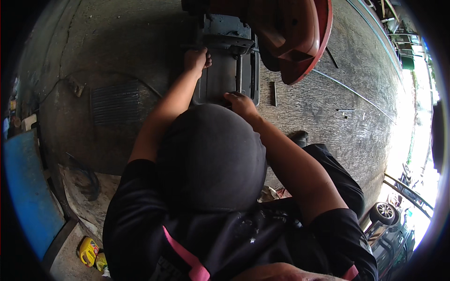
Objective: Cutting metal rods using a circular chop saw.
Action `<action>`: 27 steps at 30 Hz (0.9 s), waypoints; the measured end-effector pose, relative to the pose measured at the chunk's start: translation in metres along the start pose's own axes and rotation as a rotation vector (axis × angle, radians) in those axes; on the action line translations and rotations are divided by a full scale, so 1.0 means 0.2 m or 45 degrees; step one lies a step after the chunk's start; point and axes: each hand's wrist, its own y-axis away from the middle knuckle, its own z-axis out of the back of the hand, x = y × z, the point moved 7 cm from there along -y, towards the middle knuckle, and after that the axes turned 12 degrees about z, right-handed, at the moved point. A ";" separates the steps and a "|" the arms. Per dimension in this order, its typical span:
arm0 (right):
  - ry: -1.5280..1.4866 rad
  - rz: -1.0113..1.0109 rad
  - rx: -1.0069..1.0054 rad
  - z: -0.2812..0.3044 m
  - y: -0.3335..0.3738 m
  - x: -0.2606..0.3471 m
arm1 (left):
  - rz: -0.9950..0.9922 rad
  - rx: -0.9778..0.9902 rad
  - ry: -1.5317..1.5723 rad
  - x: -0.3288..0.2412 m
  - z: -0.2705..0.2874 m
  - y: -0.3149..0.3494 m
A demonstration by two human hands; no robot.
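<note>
A cut-off saw with a red-orange guard [304,42] stands on the floor in front of me, on a dark rectangular base [218,79]. My left hand [197,60] is closed at the left side of the base, just before the clamp jaw [229,42]. What its fingers hold is hidden. A straight metal clamp screw [239,72] runs from the jaw toward me along the base. At its near end, my right hand [241,104] is closed round the handle, which the fingers mostly cover.
Dark metal bars [116,102] lie side by side at left, near a black cable [117,72]. A short metal offcut [273,93] and a long thin rod [354,92] lie right of the saw. A blue panel [33,187] and yellow container [88,251] stand at lower left.
</note>
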 end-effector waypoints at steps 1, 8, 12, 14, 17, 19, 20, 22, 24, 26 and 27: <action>-0.005 0.013 0.009 0.00 0.01 0.02 | -0.009 0.018 -0.044 -0.02 0.01 0.03; -0.293 -0.270 0.010 0.09 0.07 -0.08 | -0.167 0.295 -0.421 -0.43 0.04 0.49; 0.681 0.250 0.502 0.15 0.11 -0.09 | -0.140 0.367 -1.181 -0.71 0.07 0.93; 0.844 0.170 0.652 0.22 0.14 -0.12 | -0.094 0.273 -1.610 -0.83 0.09 1.18; 1.171 0.065 0.858 0.42 0.07 -0.32 | -0.210 -0.018 -2.139 -1.01 0.08 1.40; 0.757 -0.542 0.199 0.65 -0.01 -0.43 | -0.207 -0.149 -2.185 -1.06 0.11 1.48; 1.279 -0.006 0.331 1.00 -0.14 -0.57 | -0.237 -0.077 -2.155 -1.08 -0.09 1.47; 1.180 -0.011 0.138 1.47 -0.25 -0.59 | -0.255 0.032 -2.096 -1.07 -0.35 1.49; 1.008 0.028 0.170 1.27 -0.25 -0.52 | -0.082 0.022 -2.075 -0.93 -0.28 1.37; -0.449 -0.278 -0.325 0.77 -0.11 -0.27 | 0.243 0.004 -1.969 -0.72 0.00 1.17; -0.460 -0.291 -0.357 0.80 -0.09 -0.23 | 0.254 0.052 -1.931 -0.62 -0.07 1.08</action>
